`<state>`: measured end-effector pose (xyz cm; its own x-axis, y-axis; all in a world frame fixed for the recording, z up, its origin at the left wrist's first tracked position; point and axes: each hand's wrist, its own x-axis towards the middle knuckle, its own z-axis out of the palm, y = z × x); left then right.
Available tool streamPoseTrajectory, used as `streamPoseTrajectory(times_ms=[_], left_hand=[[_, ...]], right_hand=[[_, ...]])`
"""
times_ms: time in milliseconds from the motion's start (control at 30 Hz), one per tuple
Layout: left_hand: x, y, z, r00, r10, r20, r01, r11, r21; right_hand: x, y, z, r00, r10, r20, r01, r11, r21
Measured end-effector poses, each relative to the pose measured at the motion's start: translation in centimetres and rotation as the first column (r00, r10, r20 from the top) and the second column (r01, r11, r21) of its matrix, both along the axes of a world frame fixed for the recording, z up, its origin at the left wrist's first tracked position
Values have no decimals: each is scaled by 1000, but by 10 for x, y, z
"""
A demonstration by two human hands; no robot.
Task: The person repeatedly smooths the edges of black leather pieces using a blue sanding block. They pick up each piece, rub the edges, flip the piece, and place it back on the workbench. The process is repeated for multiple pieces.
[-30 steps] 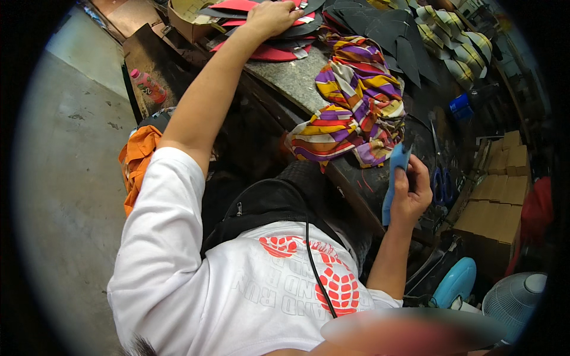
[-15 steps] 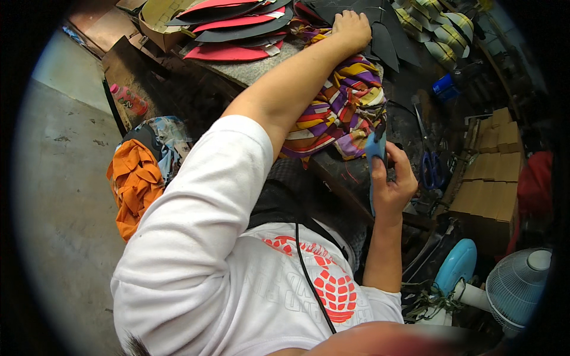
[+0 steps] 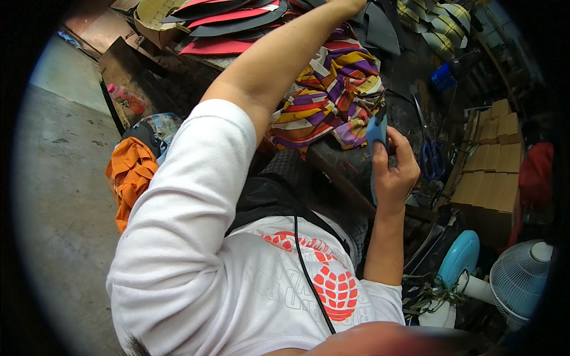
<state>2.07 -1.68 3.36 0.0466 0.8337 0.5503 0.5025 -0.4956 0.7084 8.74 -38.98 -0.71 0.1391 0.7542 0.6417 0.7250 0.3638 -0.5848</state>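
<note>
My right hand (image 3: 394, 169) pinches a long, narrow blue piece (image 3: 376, 130) between thumb and fingers; its dark upper end points away from me, and I cannot make out its exact kind. That end lies close beside a crumpled cloth (image 3: 344, 98) patterned in purple, yellow, red and white, spread on the dark worktable (image 3: 399, 77). Across the cloth reaches my left arm, its hand (image 3: 347, 5) at the top edge near black flat cut pieces (image 3: 380, 29). The left fingers are cut off by the frame.
Red and black curved pieces (image 3: 237, 24) are stacked at the far left of the table. Scissors with blue handles (image 3: 431, 159) lie right of my right hand. Beyond are small cardboard boxes (image 3: 487, 190) and a fan (image 3: 522, 279). Orange cloth (image 3: 132, 178) hangs at the left.
My left hand has moved farther away, partly out of the frame, uncovering more of the patterned cloth. My right hand still holds the blue piece in nearly the same place.
</note>
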Motion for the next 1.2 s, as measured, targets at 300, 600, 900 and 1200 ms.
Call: streamPoseTrajectory(times_ms=[300, 600, 900, 1200], left_hand=[[-94, -125, 28, 422, -405, 811, 669, 743, 23], [-149, -285, -44, 397, -13, 918, 752, 577, -318], [-132, -308, -41, 219, 74, 973, 832, 506, -226], [-130, -310, -37, 310, 159, 937, 814, 465, -348]], right_hand=[[2, -10, -5, 993, 2, -118, -2, 1000, 0], [-6, 1, 4, 957, 120, -265, -132, 991, -27], [-39, 7, 21, 981, 190, -48, -186, 980, 77], [-31, -1, 29, 913, 395, -107, -391, 919, 53]])
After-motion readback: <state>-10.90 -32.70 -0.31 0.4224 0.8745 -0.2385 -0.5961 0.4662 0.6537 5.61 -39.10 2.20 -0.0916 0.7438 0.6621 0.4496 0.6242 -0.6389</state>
